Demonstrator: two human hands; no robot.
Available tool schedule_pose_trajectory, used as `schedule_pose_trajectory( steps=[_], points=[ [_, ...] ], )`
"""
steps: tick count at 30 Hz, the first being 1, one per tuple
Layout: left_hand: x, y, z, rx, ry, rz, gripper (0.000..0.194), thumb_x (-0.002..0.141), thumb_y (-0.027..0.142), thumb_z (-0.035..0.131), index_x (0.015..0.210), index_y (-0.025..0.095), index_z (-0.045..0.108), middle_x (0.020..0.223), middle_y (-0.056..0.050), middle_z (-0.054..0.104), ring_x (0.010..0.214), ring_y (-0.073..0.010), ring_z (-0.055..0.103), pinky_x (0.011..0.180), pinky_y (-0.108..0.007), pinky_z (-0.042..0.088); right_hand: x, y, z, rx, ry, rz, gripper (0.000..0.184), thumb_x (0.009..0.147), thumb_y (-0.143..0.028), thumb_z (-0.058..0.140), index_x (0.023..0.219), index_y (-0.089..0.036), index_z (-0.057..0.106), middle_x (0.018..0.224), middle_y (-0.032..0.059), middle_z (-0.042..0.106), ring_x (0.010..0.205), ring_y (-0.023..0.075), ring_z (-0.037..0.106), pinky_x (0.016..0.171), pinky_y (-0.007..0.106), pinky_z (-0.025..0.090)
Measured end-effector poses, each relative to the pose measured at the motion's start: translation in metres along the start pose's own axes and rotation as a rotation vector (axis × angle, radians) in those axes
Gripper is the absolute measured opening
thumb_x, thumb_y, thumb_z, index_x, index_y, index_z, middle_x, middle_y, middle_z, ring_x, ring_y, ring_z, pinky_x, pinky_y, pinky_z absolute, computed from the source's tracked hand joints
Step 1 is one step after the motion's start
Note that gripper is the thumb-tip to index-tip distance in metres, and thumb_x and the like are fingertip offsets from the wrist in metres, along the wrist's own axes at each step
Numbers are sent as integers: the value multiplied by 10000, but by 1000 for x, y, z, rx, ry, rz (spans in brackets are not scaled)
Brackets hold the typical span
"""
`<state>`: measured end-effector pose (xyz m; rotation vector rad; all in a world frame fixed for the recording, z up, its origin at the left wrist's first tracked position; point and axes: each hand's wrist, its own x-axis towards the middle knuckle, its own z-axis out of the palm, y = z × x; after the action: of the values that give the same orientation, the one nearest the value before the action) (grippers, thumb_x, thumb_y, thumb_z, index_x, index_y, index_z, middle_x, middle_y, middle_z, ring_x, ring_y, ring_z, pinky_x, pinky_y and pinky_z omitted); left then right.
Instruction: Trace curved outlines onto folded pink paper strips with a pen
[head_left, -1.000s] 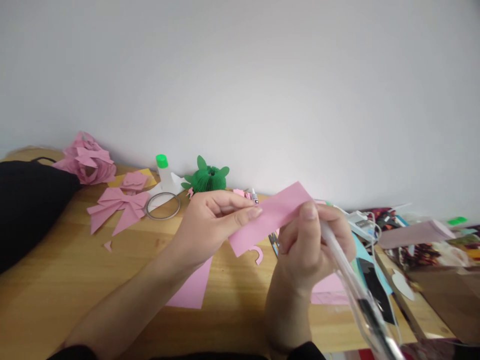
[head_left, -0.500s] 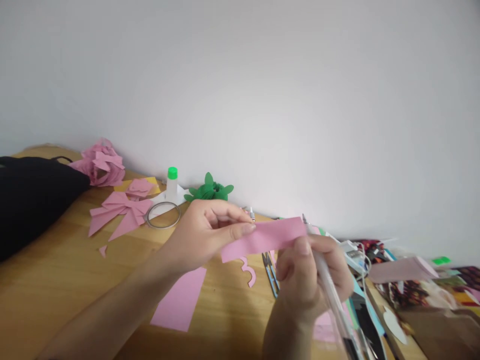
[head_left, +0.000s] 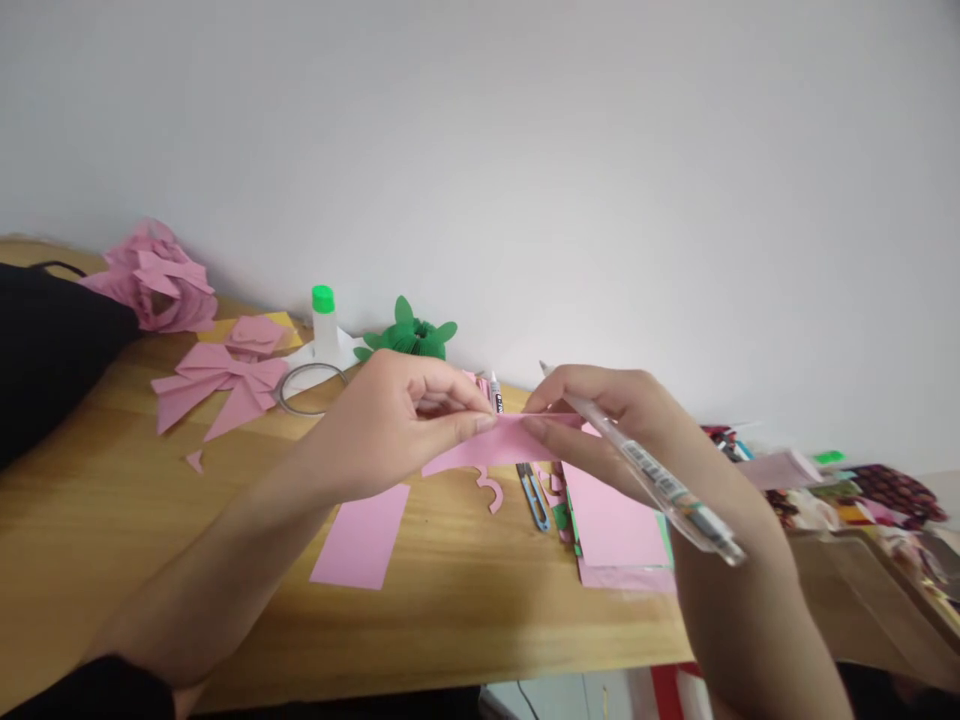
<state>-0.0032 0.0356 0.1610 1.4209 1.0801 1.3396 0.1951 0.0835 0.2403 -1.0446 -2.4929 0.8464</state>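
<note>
Between my two hands a strip of pink paper is held up above the table. My left hand pinches its upper edge near the middle with thumb and fingers. Close beside that grip, my right hand pinches the same edge, while a clear-barrelled pen rests across this hand, its tip pointing up and left. Below lie a pink paper rectangle, a curved pink cutout and small blue-handled thread snips. Under the right wrist is a stack of pink sheets.
At the back left stand a pink paper flower, a pink bow, a green-capped glue stick, a metal ring and a green paper piece. A black cloth item lies left. Assorted papers and a brown bag crowd the right.
My right hand has moved from the strip's right end towards my left hand and now pinches the upper edge. The pen has swung to lie more slantwise. The view has tipped down slightly.
</note>
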Motion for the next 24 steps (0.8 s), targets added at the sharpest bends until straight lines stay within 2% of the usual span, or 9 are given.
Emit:
schedule_pose_trajectory(
  steps=[6,12,16,22,24],
  points=[
    [-2,-4,3,110,17,26,138,795,222,664,696,206,760,706,-10,749,608,-131,659,503,-181,458,5,-20,-9,-154,-66,6,135,844,-175,630,739,-224,698,559,-73,532,497,73,424,470,199,328],
    [-4,-5,6,138,11,35,138,823,219,661,773,221,789,759,-9,762,637,-137,668,512,-189,453,15,-24,0,-269,-106,-23,227,760,-45,574,646,-229,644,494,-84,466,462,72,383,448,203,279],
    [-4,-6,7,120,-2,41,152,822,191,650,765,217,789,770,-7,763,652,-131,670,527,-182,460,17,-24,1,-305,-107,-40,219,750,-57,559,642,-230,639,498,-79,479,456,70,365,437,205,262],
    [-5,-4,5,138,2,70,146,814,236,666,721,220,778,704,-3,734,607,-119,621,519,-188,439,8,-27,-11,-277,-137,-18,183,798,-145,609,671,-245,694,463,-82,474,429,74,371,421,205,304],
    [-5,-2,4,141,8,63,144,801,244,670,704,215,772,692,-6,729,596,-122,617,499,-188,427,2,-24,-16,-280,-38,-15,168,816,-214,636,657,-243,681,452,-78,470,419,79,383,424,216,310]
  ],
)
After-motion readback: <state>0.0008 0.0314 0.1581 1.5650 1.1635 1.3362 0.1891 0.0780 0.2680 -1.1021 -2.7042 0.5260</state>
